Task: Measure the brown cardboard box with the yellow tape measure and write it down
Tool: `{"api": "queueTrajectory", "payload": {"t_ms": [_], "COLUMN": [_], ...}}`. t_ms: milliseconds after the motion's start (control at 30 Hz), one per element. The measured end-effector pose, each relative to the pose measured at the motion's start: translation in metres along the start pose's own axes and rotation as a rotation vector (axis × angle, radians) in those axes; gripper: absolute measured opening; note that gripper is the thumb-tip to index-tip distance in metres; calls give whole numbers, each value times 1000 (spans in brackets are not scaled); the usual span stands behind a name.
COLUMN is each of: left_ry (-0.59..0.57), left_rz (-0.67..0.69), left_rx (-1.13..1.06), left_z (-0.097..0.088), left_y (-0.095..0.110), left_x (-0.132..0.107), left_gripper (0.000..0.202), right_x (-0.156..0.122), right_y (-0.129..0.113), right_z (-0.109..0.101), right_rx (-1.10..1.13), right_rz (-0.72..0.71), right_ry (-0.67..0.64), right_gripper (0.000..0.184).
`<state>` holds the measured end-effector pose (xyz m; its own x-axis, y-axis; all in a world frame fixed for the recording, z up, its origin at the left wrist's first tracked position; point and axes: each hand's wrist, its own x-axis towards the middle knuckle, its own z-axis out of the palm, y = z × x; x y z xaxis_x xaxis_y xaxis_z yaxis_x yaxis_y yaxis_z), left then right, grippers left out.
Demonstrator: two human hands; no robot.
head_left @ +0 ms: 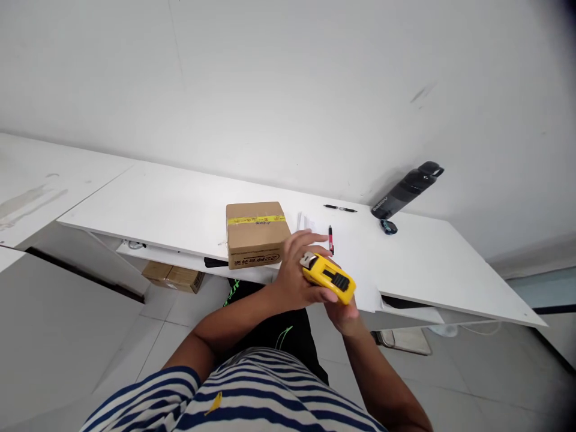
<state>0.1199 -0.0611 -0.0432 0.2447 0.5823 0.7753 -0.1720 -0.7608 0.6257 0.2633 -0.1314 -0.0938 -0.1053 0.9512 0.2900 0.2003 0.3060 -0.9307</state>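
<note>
A yellow utility knife point(330, 277) with a black ribbed slider and a metal tip is held up in front of my body, above the desk's front edge. My left hand point(294, 279) grips it from the left side, its thumb along the lower edge and its fingers curled near the metal end. Under the knife's near end, my right hand point(344, 318) is closed on it; most of those fingers are hidden behind the knife. To the left of my hands sits a closed cardboard box point(256, 237) with yellow tape across its top.
Beyond my hands, a red and black pen point(331, 240) lies on white paper point(355, 264), with a black pen point(340, 208) farther back. At the right stand a dark bottle point(402, 192) and a small dark object point(388, 227). Another carton point(173, 276) is below the white desk point(180, 198).
</note>
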Motion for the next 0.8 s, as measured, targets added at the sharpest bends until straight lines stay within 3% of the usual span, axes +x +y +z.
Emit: {"api": "queueTrajectory", "payload": {"t_ms": [100, 233, 333, 600, 700, 800], "left_ry": [18, 92, 65, -15, 143, 459], "left_rz": [-134, -312, -317, -229, -288, -340], "left_rx": [-34, -129, -141, -251, -367, -489], "left_z": [-30, -63, -78, -90, -99, -126], "left_y": [17, 25, 27, 23, 25, 24], "left_x": [4, -2, -4, 20, 32, 37], "left_gripper": [68, 56, 52, 53, 38, 39], "right_x": [19, 45, 57, 69, 77, 85], "right_y": [-19, -45, -58, -80, -82, -75], "right_z": [24, 41, 37, 18, 8, -17], "right_rx": [35, 120, 111, 107, 53, 61], "right_rz": [2, 54, 49, 85, 60, 80], "right_ry": [114, -106, -192, -155, -127, -10], "right_gripper": [99, 94, 82, 81, 76, 72]}}
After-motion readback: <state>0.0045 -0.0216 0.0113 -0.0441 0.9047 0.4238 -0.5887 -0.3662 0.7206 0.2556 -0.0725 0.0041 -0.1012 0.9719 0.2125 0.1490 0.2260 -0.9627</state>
